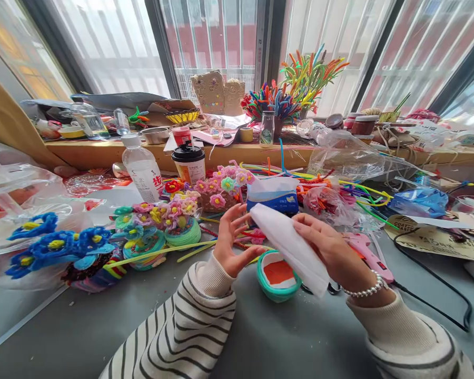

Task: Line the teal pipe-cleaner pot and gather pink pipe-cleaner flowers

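Note:
My right hand (327,245) grips a folded white tissue (290,245) by its right side, holding it tilted in the air. My left hand (234,239) is beside the tissue's upper left end, with fingers spread and nothing in them. Below the tissue a small teal bowl (278,292) sits on the grey table, with white lining and an orange-red patch inside; the tissue hides part of its right rim. A blue tissue pack (272,200) lies just behind the hands, with a white tissue showing at its top.
Pipe-cleaner flowers in pots (181,231) and blue flowers (59,245) are at left. A water bottle (142,168) and a lidded paper cup (188,163) stand behind. At right lie a pink glue gun (367,255), its black cord (434,300) and a cardboard piece (434,239).

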Tool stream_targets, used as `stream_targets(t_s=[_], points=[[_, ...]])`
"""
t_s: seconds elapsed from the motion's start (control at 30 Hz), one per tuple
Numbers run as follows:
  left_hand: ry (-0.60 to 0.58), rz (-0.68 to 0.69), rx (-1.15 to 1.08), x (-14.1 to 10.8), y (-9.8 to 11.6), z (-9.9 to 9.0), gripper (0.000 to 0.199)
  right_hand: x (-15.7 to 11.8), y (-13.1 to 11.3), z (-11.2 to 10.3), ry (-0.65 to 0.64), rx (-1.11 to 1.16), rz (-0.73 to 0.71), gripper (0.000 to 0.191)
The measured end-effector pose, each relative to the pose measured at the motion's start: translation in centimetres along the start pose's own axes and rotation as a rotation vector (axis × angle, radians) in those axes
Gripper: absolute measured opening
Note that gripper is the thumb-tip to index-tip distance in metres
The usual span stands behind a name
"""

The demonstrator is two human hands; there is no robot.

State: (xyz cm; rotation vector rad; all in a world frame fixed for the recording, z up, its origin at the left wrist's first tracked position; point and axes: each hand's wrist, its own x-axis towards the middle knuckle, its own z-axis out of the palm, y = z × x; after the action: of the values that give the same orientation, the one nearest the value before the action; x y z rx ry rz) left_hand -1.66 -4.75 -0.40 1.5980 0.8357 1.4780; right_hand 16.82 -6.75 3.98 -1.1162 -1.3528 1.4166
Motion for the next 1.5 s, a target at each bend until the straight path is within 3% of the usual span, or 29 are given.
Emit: stream_targets(t_s=[0.1, 0.27, 0.33, 0.43, 0.5, 0.67, 0.77, 0.93, 1.03, 1.2, 1.27, 1.37, 1.5], points=[[0.02, -0.009, 0.019, 0.0, 0.3, 0.2, 0.071, 0.0, 0.9, -0.1, -0.05, 0.106, 0.097, 0.02], [0.001, -0.266, -0.225, 0.0, 0.8, 0.7, 0.051, 0.3, 1.0, -0.5, 0.023, 0.175, 0.085, 0.02], [0.077, -0.305, -0.292, 0.2, 0.9, 0.7, 0.043, 0.3, 1.0, -0.8, -0.018, 0.24, 0.072, 0.031], [0.242, -0.282, -0.32, 0.5, 0.9, 0.5, 0.043, 0.2, 1.2, -1.3, -0.095, 0.31, 0.037, 0.063], [0.305, -0.249, -0.286, 0.6, 0.8, 0.3, 0.043, 0.1, 1.5, -1.6, -0.114, 0.295, 0.019, 0.069], [0.307, -0.186, -0.17, 0.5, 0.9, 0.5, 0.043, 0.1, 2.0, -1.4, -0.111, 0.19, 0.104, 0.04], [0.266, -0.187, -0.162, 0.4, 1.0, 0.5, 0.052, 0.2, 2.1, -1.4, -0.043, 0.09, 0.109, 0.034], [0.247, -0.201, -0.167, 0.4, 0.5, 0.1, 0.048, 0.2, 2.4, -2.0, 0.104, -0.11, -0.122, 0.023], [0.252, -0.186, -0.21, 0.4, 0.2, -0.1, 0.04, 0.0, 2.3, -2.1, 0.07, -0.189, -0.229, 0.012], [0.209, -0.125, -0.259, 0.4, 0.3, -0.1, 0.031, 0.0, 2.2, -1.9, 0.044, -0.28, -0.339, 0.023], [0.211, -0.161, -0.271, 0.5, 0.5, 0.0, 0.033, 0.1, 2.2, -2.0, 0.051, -0.303, -0.357, 0.023], [0.195, -0.32, -0.382, 0.5, 0.5, 0.1, 0.043, 0.1, 2.4, -2.1, 0.075, -0.307, -0.358, 0.023], [0.142, -0.481, -0.429, 0.3, 0.3, 0.6, 0.049, 0.1, 2.4, -2.0, 0.155, -0.193, -0.243, 0.015]])
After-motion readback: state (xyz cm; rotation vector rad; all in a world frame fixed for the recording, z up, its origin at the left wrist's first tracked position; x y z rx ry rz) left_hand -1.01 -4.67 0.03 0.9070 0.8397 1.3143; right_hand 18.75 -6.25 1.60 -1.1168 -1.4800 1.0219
